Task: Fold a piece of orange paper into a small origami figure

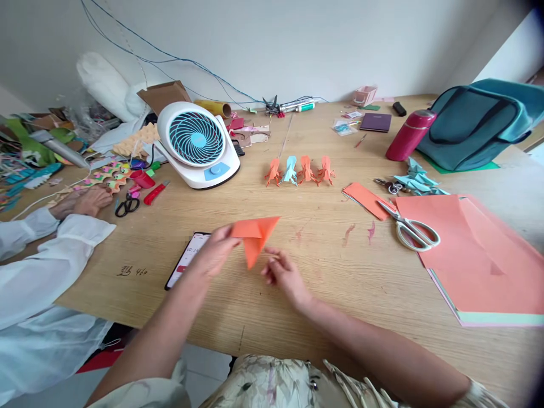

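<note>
My left hand (215, 251) pinches a folded orange paper (255, 235) by its left corner and holds it just above the wooden table (297, 306). The paper is folded into a triangle with its point hanging down. My right hand (284, 275) sits just right of that lower point, fingers loosely curled, holding nothing. Under my left hand lies a phone (187, 258) with its screen lit. Farther back stands a row of small folded paper figures (300, 170), orange ones and a light blue one.
A stack of orange and pastel paper sheets (480, 255) lies at the right with white scissors (410, 229) on its edge. A white desk fan (198, 144), pink bottle (408, 136) and teal bag (476, 122) stand behind. Another person's white-sleeved arm (55, 232) rests at the left by black scissors (126, 205).
</note>
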Motion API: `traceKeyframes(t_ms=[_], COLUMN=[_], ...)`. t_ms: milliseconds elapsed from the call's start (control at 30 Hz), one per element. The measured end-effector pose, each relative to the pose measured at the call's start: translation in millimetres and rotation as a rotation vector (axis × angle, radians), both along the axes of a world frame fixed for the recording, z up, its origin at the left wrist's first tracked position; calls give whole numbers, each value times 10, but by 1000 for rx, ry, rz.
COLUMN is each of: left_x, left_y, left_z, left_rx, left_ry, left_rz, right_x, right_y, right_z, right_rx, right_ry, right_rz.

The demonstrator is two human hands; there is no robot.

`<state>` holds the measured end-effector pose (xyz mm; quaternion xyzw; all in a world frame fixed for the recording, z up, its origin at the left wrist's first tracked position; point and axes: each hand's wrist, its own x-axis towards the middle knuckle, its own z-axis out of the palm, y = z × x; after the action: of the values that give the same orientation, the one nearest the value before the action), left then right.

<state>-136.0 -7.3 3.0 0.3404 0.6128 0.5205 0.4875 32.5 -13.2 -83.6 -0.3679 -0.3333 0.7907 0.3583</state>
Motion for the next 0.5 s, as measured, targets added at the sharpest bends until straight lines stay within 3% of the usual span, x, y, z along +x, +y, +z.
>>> traceKeyframes(t_ms=[133, 233, 333, 500], left_x=[681, 951, 1059, 1073], left_y=[285, 441, 538, 582], left_z=[-304, -480, -628, -834], left_rx=[47, 66, 79, 106], left_ry=[-95, -139, -170, -223], left_rz=[-166, -254, -317, -385], right_x=[716, 1049, 1172, 1178], right_y=[301, 427, 467, 445], right_z=[3, 33, 34, 6], right_rx=[53, 112, 170, 278], right_ry=[-12, -18, -41, -144], right_rz=[-249, -351, -363, -241])
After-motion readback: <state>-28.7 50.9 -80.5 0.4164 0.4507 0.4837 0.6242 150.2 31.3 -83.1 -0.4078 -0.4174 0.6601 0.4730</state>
